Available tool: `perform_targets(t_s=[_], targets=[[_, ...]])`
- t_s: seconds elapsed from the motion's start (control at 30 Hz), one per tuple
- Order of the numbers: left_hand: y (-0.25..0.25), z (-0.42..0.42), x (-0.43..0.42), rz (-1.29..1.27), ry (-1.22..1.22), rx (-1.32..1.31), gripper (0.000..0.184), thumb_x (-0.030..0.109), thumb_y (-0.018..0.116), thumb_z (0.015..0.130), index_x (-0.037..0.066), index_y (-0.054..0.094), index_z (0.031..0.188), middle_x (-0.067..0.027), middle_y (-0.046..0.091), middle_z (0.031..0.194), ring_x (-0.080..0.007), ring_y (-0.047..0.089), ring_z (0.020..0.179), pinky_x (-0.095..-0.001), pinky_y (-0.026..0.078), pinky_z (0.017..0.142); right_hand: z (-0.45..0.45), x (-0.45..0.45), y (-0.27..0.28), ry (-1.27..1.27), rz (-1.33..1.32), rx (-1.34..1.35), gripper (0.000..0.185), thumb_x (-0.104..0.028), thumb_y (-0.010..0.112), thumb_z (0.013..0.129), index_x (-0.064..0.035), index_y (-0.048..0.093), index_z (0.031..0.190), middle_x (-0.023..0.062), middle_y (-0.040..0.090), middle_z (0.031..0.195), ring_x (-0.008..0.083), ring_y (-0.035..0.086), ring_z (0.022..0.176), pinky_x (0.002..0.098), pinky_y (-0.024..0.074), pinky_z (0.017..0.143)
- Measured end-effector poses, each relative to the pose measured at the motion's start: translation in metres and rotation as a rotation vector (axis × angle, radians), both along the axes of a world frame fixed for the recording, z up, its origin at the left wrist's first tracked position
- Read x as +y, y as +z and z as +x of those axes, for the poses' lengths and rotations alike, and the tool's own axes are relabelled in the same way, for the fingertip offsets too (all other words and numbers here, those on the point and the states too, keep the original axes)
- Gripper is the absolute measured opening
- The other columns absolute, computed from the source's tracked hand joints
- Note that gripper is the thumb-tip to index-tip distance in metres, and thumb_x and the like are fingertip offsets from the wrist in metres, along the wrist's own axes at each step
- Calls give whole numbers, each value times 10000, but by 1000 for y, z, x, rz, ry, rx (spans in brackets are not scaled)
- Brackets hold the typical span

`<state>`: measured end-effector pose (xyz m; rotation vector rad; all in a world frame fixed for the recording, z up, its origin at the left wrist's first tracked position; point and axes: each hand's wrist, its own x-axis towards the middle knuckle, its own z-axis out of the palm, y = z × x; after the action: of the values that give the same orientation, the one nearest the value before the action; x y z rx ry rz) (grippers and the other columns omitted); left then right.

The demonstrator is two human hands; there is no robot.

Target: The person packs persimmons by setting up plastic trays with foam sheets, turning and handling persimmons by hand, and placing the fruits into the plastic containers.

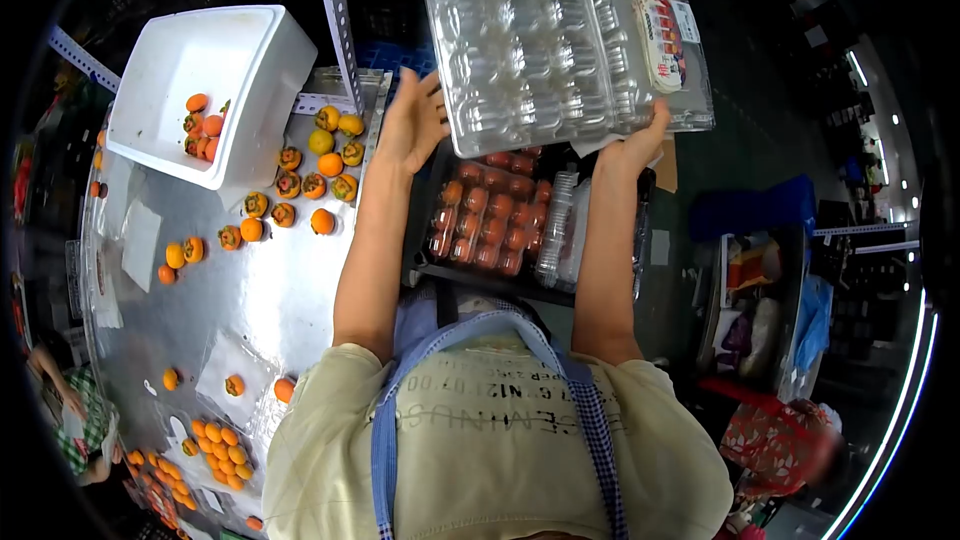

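Note:
A clear plastic clamshell fruit pack (530, 50) with molded cups is held up in front of me, its lid opened out to the right. A printed label (660, 40) sits on that lid side. My right hand (632, 148) grips the pack's lower right edge. At its left edge is my left hand (412, 128), fingers apart; whether they touch the plastic I cannot tell. Below the pack, a dark crate (445, 265) contains another clear pack with rows of orange-red fruit (490, 225), its ridged lid side (560, 230) lying to the right.
On the metal table (290, 290) to the left lie loose persimmons (285, 185) and a pack of orange persimmons (220, 455). A white foam box (250, 100) has several fruits inside. Two other people, one in red patterned clothing (775, 445), are at the sides. A perforated post (338, 20) stands behind the table.

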<state>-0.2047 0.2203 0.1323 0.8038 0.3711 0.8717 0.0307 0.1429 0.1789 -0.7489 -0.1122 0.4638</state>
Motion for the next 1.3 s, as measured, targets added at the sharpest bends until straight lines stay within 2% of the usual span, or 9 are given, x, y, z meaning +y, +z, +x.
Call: perform_targets(t_s=[0.07,0.13,0.4,0.5,0.63,0.83,0.93,1.13,1.3], targets=[[13,7,-9,-1,111,187,624,305,667,784,-59,409,1220,-186,557,1109,-243,556,1049,-378,465,894,-11,-8,0,-17,-110,-69,453,-255,515,848,16,456,1205,138,528,1159,266,560,1016,391,487,852],[20,12,-8,-58,106,169,628,151,740,713,-69,412,1202,-187,577,1056,-238,601,953,-343,514,809,-11,-12,-5,-31,-84,-125,489,-255,554,837,27,439,1219,146,516,1171,267,543,1039,413,474,874],[23,24,7,35,182,88,624,99,759,662,-44,445,1182,-164,584,1033,-215,617,887,-317,516,786,-18,-28,9,14,22,-251,580,-339,560,836,-5,392,1280,135,485,1223,268,510,1082,419,436,916],[10,28,1,104,218,76,625,74,753,652,-30,450,1188,-140,589,1033,-198,609,907,-296,501,806,3,-47,-5,191,35,-266,616,-399,565,827,-59,384,1308,103,456,1273,269,446,1160,448,359,986],[6,22,-12,161,197,128,660,83,767,638,-36,441,1200,-149,584,1054,-200,602,941,-305,501,822,31,-91,-30,267,118,-1,670,-526,537,821,-158,355,1351,55,395,1355,270,336,1255,494,215,1056],[-10,34,-40,142,192,291,727,169,797,623,-47,433,1213,-146,580,1066,-196,599,925,-310,497,820,61,-125,-72,225,-60,12,760,-603,529,792,-147,326,1365,77,352,1389,285,320,1265,508,214,1055],[-21,30,-50,80,180,321,704,132,793,627,-54,442,1209,-154,586,1056,-201,603,917,-313,506,806,82,-152,-79,346,84,316,784,-621,494,804,-124,301,1378,104,331,1401,305,302,1277,518,213,1053],[-34,17,-61,63,115,486,662,183,770,659,-46,450,1192,-141,591,1046,-194,600,911,-305,496,819,99,-174,-102,485,-246,244,781,-625,405,845,-75,278,1386,150,298,1417,339,259,1304,530,228,1043],[-31,21,-58,99,83,548,657,184,770,667,-40,454,1198,-144,588,1064,-197,593,931,-305,492,821,157,-188,-149,858,-347,165,660,-526,413,892,-63,329,1354,146,420,1324,315,417,1197,489,345,978]])
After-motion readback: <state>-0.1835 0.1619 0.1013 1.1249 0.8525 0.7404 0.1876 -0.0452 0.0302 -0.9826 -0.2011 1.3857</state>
